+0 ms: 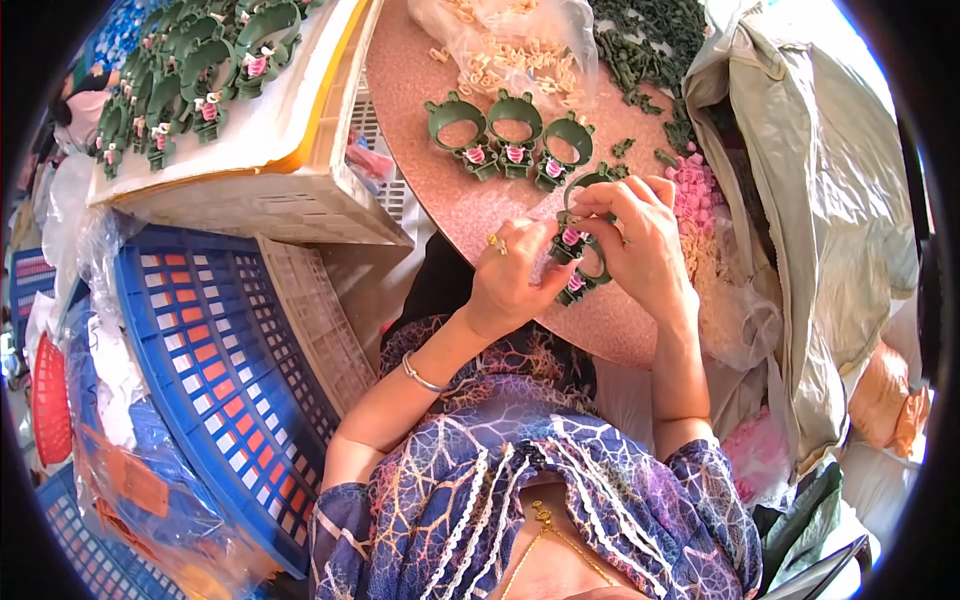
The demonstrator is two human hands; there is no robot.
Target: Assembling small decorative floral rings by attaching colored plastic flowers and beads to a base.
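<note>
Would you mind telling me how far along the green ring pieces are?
Done, it seems: three green ring pieces lie in a row on the round pink table, and many more fill the tray at upper left. In hand: the left hand and right hand hold another green piece. Left: piles of loose green parts, pink parts and cream parts.

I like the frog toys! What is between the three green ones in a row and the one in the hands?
Only bare pink tabletop lies between the three green pieces and the held green piece in the head view.
</note>
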